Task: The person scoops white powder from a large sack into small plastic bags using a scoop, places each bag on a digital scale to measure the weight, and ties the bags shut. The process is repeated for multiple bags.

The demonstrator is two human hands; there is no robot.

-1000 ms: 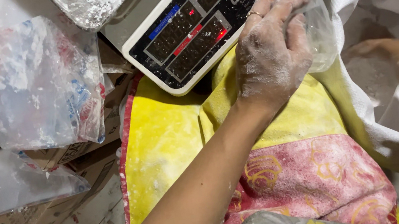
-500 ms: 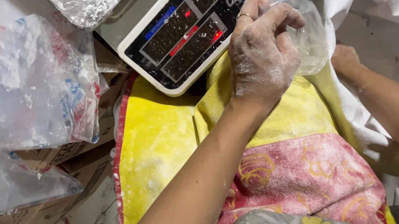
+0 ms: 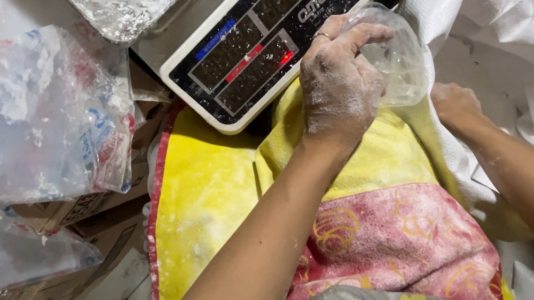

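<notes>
Two floury hands: the left hand [image 3: 340, 82] grips a clear plastic bag [image 3: 399, 60] beside the weighing scale [image 3: 250, 39]; the right hand [image 3: 454, 104], just below it, shows no clear grip.

Head camera, steep downward, close over lap

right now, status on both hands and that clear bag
Left hand gripping small clear plastic bag. Right hand at white woven sack. Nothing blocking.
</notes>
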